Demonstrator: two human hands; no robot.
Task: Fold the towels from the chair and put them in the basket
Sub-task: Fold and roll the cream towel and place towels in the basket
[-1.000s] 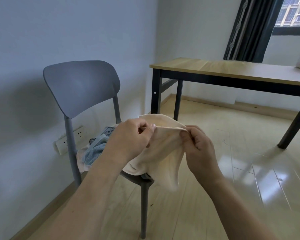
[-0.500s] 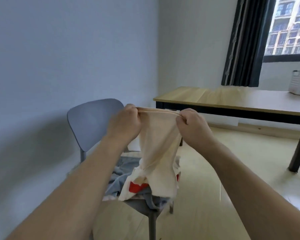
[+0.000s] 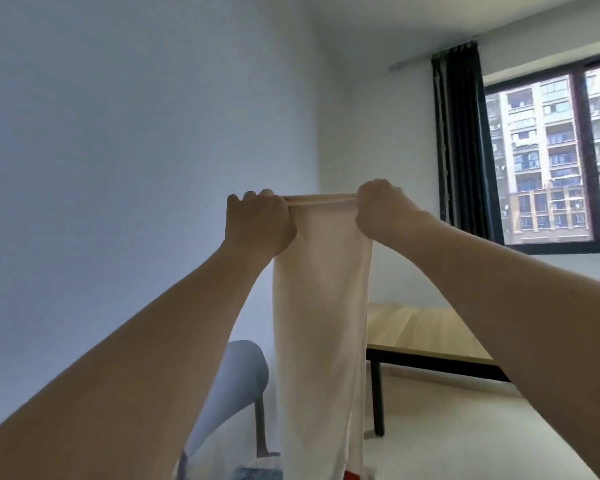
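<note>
both the left hand (image 3: 258,221) and right hand (image 3: 381,211) pinch the towel's (image 3: 321,306) top corners, hanging it above the chair (image 3: 238,379). uneven grips could skew the fold, or a slip drop it.

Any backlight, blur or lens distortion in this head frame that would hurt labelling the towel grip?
Head view: bright window at right, walls evenly lit; wide-angle stretch swells both forearms at the edges; slight softness overall, yet left hand and right hand gripping the cream towel read clearly.
</note>
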